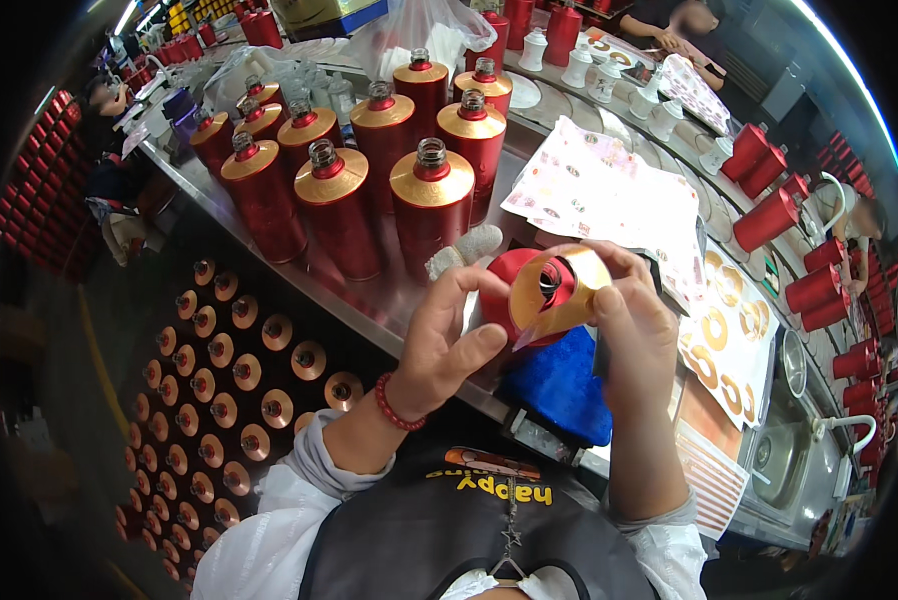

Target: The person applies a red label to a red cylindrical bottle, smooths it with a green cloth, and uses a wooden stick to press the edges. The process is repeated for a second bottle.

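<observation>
A red bottle [507, 270] is tilted in front of me, its clear neck toward me. Around the neck sits a gold ring sticker [581, 285], partly raised off the shoulder. My right hand [637, 325] pinches the sticker's right edge between thumb and fingers. At the bottle's left side is my left hand [447, 345], thumb and index finger apart, fingertips close to the red body. Whether they touch it I cannot tell. Under the bottle lies a blue cloth pad [564, 385]. A grey-white rolled cloth [466, 250] is just behind my left hand.
Several red bottles with gold shoulders [341, 215] stand on the metal table to the left; many more [219, 400] stand below it. Sticker sheets [609, 190] and gold rings on backing [719, 340] lie right. Beyond runs a conveyor [659, 140], with a sink [779, 465] nearby.
</observation>
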Demonstrator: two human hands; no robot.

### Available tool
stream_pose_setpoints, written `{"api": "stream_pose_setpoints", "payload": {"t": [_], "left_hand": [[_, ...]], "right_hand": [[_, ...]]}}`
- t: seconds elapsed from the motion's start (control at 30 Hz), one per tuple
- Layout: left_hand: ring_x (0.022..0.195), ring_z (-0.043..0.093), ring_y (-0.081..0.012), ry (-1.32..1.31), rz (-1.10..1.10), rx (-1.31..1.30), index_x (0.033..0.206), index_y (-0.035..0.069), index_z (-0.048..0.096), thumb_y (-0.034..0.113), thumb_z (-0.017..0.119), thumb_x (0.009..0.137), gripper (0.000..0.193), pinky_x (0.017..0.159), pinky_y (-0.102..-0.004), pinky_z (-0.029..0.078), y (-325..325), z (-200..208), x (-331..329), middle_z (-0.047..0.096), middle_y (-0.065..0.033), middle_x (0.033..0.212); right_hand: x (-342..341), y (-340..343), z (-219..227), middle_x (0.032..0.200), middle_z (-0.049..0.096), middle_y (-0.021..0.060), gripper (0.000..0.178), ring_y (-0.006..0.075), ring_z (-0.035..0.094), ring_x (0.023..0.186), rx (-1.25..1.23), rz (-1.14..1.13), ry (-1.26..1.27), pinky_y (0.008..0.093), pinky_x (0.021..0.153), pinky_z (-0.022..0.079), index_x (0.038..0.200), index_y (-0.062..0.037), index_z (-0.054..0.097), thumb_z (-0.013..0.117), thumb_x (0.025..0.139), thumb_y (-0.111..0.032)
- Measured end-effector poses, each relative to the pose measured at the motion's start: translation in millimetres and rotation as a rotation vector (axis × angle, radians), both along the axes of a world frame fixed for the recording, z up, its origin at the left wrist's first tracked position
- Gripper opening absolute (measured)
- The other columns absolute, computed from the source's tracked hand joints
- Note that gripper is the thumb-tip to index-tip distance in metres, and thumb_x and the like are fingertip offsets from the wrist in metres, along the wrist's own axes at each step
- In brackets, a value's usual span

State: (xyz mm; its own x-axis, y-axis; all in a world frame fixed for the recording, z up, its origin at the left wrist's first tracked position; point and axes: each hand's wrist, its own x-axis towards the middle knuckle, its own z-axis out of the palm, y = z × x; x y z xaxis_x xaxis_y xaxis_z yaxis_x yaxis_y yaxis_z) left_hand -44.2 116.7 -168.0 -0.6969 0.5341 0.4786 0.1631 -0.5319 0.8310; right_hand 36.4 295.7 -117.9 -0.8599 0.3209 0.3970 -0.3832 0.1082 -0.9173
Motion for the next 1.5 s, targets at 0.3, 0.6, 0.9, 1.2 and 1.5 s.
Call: {"api": "stream_pose_setpoints", "payload": {"t": [0.3, 0.6, 0.9, 1.2, 1.5], "left_hand": [[0.126, 0.047, -0.0179, -0.044, 0.093, 0.027, 0.137, -0.003, 0.038, 0.058, 0.051, 0.099, 0.073, 0.109, -0.0336, 0.036, 16.4, -6.9, 6.2, 0.048, -0.014, 0.136], [0.124, 0.049, -0.0158, -0.173, -0.312, 0.074, 0.14, 0.0, 0.036, 0.042, 0.067, 0.093, 0.07, 0.108, -0.0326, 0.039, 18.6, -10.4, -32.7, 0.049, -0.0105, 0.131], [0.131, 0.045, -0.0172, -0.25, -0.255, -0.08, 0.144, 0.0, 0.035, 0.013, 0.059, 0.09, 0.06, 0.112, -0.0332, 0.037, 17.4, -1.2, -35.1, 0.046, -0.0102, 0.138], [0.134, 0.044, -0.0169, -0.224, -0.269, 0.033, 0.147, -0.001, 0.034, 0.027, 0.056, 0.1, 0.058, 0.113, -0.0332, 0.034, 21.2, -8.2, -36.5, 0.044, -0.0103, 0.143], [0.109, 0.055, -0.0101, -0.182, -0.289, -0.07, 0.124, 0.001, 0.056, 0.023, 0.057, 0.102, 0.031, 0.096, -0.0268, 0.044, 18.8, 5.3, -49.8, 0.06, -0.005, 0.116]], "right_hand": [[-11.1, 9.8, -23.9, 0.124, 0.06, 0.0156, 0.019, 0.0186, 0.054, 0.111, -0.043, 0.036, -0.112, 0.032, 0.097, 0.042, 0.08, 0.0007, 0.059, 0.067, 0.092, -0.011], [-10.0, 6.2, -24.0, 0.115, 0.058, 0.0146, 0.022, 0.0207, 0.054, 0.107, 0.234, -0.106, -0.105, 0.0336, 0.097, 0.042, 0.083, -0.0014, 0.058, 0.072, 0.088, -0.017], [-24.6, 25.3, -27.9, 0.135, 0.058, 0.0167, 0.02, 0.0217, 0.052, 0.124, 0.051, 0.113, -0.194, 0.0359, 0.107, 0.038, 0.096, -0.0023, 0.056, 0.069, 0.087, -0.015], [-15.4, 13.4, -22.0, 0.13, 0.059, 0.0169, 0.026, 0.0213, 0.055, 0.117, 0.068, 0.066, -0.189, 0.0358, 0.103, 0.042, 0.099, -0.0005, 0.055, 0.063, 0.095, -0.024], [-11.1, 3.5, -20.4, 0.122, 0.06, 0.0161, 0.024, 0.0231, 0.058, 0.109, 0.23, 0.008, -0.119, 0.0339, 0.096, 0.044, 0.092, -0.0024, 0.055, 0.072, 0.09, -0.019]]}}
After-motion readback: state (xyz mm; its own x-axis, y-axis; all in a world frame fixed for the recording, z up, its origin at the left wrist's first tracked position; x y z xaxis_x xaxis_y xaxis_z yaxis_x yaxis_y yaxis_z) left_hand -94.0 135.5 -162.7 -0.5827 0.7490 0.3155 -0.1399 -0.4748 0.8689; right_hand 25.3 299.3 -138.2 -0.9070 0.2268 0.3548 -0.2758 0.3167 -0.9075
